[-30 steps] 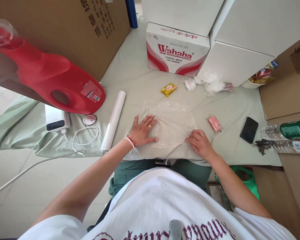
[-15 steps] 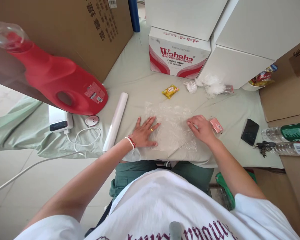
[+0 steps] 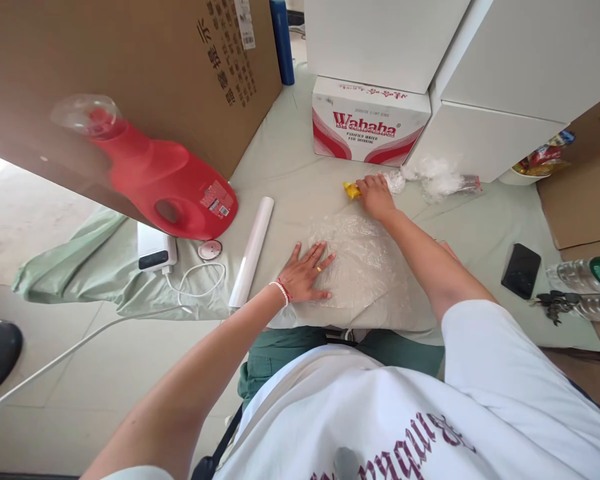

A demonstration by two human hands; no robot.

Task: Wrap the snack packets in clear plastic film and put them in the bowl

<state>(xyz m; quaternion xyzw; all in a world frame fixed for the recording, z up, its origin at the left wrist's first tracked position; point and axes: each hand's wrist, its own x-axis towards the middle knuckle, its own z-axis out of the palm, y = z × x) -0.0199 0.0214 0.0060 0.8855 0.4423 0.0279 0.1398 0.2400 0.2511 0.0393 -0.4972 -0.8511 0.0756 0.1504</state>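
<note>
My left hand (image 3: 307, 272) lies flat with its fingers spread on the left side of a clear plastic sheet (image 3: 365, 260), which is spread out and wrinkled on the cloth. Beyond the sheet's far edge, my right hand (image 3: 377, 195) has its fingers closed over a small yellow wrapped packet (image 3: 351, 191). Only the packet's left end shows; the rest is under the fingers. A pink packet (image 3: 449, 251) is mostly hidden behind my right forearm. To the left of my left hand lies a white roll (image 3: 253, 250).
A red detergent bottle (image 3: 175, 180), a white power bank (image 3: 155, 248) with its cable and a large cardboard box (image 3: 145, 73) stand left. A Wahaba-type carton reading "Wahaha" (image 3: 367, 127) and crumpled plastic (image 3: 437, 179) are at the back. On the right are a black phone (image 3: 521, 270), keys (image 3: 555, 303) and bottles (image 3: 580, 273).
My right hand has moved from the plastic sheet's right edge away from me onto the yellow packet. My left hand stays flat on the sheet. The whole view has shifted slightly.
</note>
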